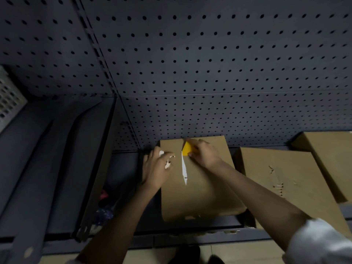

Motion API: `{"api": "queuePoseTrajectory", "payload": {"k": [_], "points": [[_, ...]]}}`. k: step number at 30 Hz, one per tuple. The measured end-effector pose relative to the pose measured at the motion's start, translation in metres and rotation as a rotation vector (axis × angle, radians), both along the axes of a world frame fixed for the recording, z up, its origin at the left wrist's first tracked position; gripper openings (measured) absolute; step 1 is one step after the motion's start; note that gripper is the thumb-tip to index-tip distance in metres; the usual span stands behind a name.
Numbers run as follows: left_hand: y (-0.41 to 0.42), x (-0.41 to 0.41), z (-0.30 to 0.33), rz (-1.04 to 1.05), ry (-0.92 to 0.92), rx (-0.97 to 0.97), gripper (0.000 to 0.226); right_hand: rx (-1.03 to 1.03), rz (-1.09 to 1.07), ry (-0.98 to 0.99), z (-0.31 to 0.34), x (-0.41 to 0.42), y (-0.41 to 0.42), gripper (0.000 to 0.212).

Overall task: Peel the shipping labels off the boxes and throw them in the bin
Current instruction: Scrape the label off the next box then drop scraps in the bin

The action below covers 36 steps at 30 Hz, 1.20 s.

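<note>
Fingers (196, 149) grip yellow scraper (187, 149); label strip (184, 168) points toward person.

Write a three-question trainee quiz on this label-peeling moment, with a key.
1. True or false: the right hand holds a yellow wedge-shaped plastic scraper against the middle brown cardboard box.
2. What does the left hand hold?
A. crumpled white label scraps
B. a knife
C. nothing
3. Fill in: a narrow white ____ of shipping label remains stuck on the box.

Key: 1 true; 2 A; 3 strip
</note>
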<state>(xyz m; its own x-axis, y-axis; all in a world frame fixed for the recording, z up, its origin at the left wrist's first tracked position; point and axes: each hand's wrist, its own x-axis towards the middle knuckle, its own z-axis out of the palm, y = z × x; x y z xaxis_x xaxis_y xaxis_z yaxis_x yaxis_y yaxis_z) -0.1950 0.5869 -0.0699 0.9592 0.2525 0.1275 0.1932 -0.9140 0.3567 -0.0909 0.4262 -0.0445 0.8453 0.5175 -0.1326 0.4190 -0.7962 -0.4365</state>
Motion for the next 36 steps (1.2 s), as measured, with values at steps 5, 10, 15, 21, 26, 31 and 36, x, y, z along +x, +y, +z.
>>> {"api": "queuePoseTrajectory", "payload": {"k": [5,10,15,21,26,31,36], "points": [[0.005,0.01,-0.002,-0.048,0.131,-0.093,0.056,0.032,0.03,0.021,-0.003,-0.001,-0.004,0.058],[-0.01,0.03,0.002,-0.076,0.134,-0.166,0.051,0.144,0.059,0.132,-0.006,0.002,-0.014,0.058],[-0.021,0.035,0.001,-0.011,0.072,-0.262,0.028,0.317,-0.038,0.226,-0.003,0.003,-0.029,0.057],[-0.023,0.033,-0.001,0.039,0.033,-0.286,0.018,0.39,-0.061,0.256,-0.002,0.001,-0.041,0.058],[-0.024,0.029,0.0,0.044,-0.001,-0.338,0.012,0.305,-0.026,0.221,-0.004,-0.007,-0.043,0.06],[-0.015,0.01,0.005,0.072,-0.072,-0.363,0.013,0.12,0.075,0.086,-0.013,-0.011,-0.039,0.063],[-0.021,-0.007,0.015,-0.021,-0.133,-0.351,0.012,0.101,0.103,0.049,-0.011,-0.01,-0.036,0.063]]}}
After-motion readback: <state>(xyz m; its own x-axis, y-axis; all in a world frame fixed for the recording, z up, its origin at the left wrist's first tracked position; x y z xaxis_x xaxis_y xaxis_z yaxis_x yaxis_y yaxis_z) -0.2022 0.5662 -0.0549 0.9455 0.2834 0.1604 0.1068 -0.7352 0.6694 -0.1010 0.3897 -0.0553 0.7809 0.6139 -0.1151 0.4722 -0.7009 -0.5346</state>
